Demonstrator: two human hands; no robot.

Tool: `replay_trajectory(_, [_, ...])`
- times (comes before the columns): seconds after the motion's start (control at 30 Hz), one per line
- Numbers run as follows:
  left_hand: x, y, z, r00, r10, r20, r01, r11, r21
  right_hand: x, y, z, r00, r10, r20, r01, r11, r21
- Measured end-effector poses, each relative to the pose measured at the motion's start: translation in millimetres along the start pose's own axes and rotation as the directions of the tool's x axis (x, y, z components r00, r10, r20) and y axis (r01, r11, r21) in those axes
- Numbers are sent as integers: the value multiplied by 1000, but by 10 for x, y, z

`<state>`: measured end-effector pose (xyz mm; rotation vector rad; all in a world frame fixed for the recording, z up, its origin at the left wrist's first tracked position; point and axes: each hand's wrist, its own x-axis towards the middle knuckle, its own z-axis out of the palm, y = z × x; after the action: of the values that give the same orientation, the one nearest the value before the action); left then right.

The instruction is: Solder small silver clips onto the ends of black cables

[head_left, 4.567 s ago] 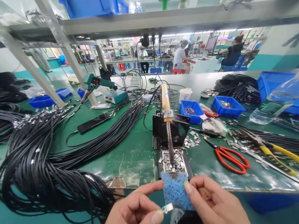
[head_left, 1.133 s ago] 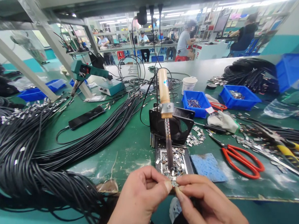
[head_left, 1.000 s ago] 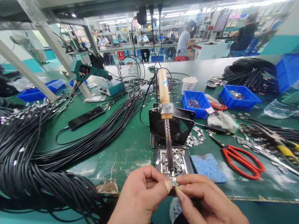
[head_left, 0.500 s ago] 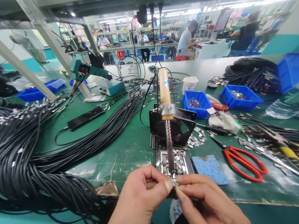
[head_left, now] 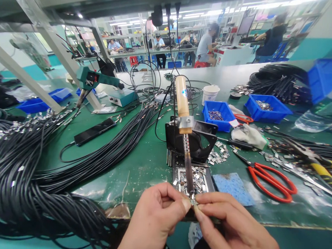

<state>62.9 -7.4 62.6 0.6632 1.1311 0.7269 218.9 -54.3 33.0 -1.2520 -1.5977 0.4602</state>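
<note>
My left hand [head_left: 158, 217] and my right hand [head_left: 229, 222] meet at the bench's front edge, thumbs and fingers pinched together. Between the fingertips is a small silvery metal piece [head_left: 193, 202], partly hidden; its exact kind is too small to tell. Right above it, the dark tip of a soldering iron [head_left: 188, 166] points down, touching or nearly touching the piece. The iron has a wooden handle [head_left: 181, 95] and a metal clamp [head_left: 185, 121] around it. Behind the fingertips, a tray [head_left: 211, 184] carries many small metal pieces [head_left: 199, 178].
A black fan [head_left: 204, 137] stands behind the iron. To the right lie a blue sponge [head_left: 232, 187], red-handled scissors [head_left: 274, 180] and yellow-handled pliers [head_left: 316, 166]. Bundled black cables [head_left: 97, 161] spread leftward. Blue bins [head_left: 218, 116] and a paper cup [head_left: 210, 93] stand farther back. People sit beyond.
Almost nothing differs. Both hands keep their pinch under the iron's tip, with only a slight shift of the fingers and of the view.
</note>
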Motion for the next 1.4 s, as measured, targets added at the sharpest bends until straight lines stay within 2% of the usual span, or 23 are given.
replay_trajectory(0.17, [12,2,-7,1000,-20,4,20,1000,-3,24,-19,-10,1000,-9,14,9,999,-41])
replay_trajectory(1.4, [12,7,-15,999,-32,30,33,998,-44,38,-32,-11,1000,8,-6,-8,1000,-29])
